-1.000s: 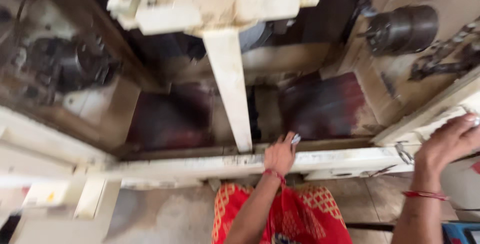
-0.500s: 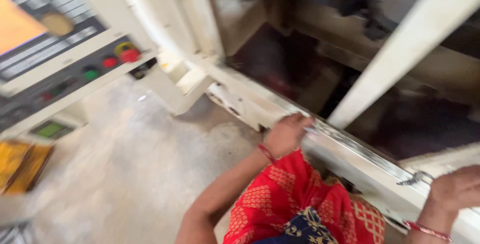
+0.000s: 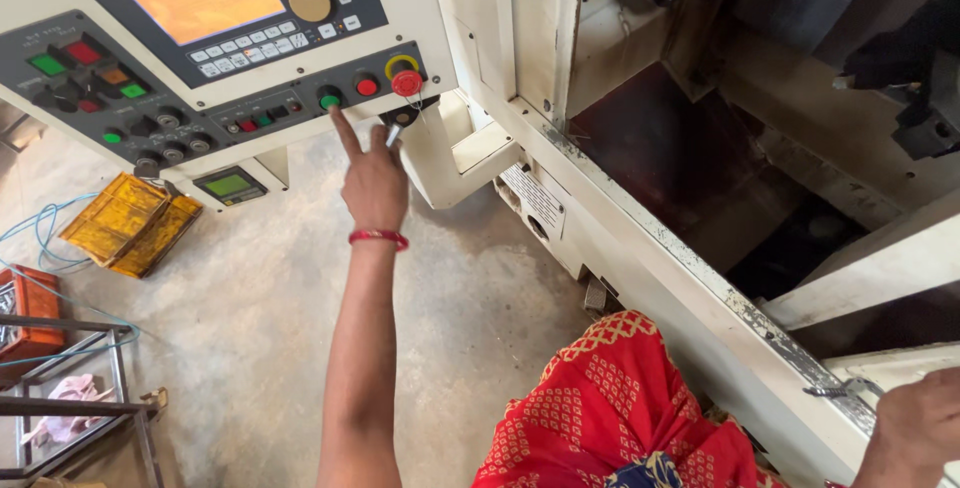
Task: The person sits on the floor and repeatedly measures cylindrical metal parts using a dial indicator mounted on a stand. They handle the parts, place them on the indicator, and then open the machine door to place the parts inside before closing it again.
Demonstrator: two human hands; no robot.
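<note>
Left hand [image 3: 372,180] reaching up to the control panel [image 3: 130,68], forefinger extended and lying lengthwise toward the green button [image 3: 330,100] just above its tip, apparently touching; grip otherwise loosely curled, holding nothing. Red buttons [image 3: 368,86] sitting immediately to the right. Right hand [image 3: 915,428] resting far off on the machine's door rail [image 3: 700,278], cut off by the frame edge, grip impossible to judge.

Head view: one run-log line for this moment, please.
left hand: index fingertip on green button of control panel | right hand: resting on machine door rail | red button: untouched
</note>
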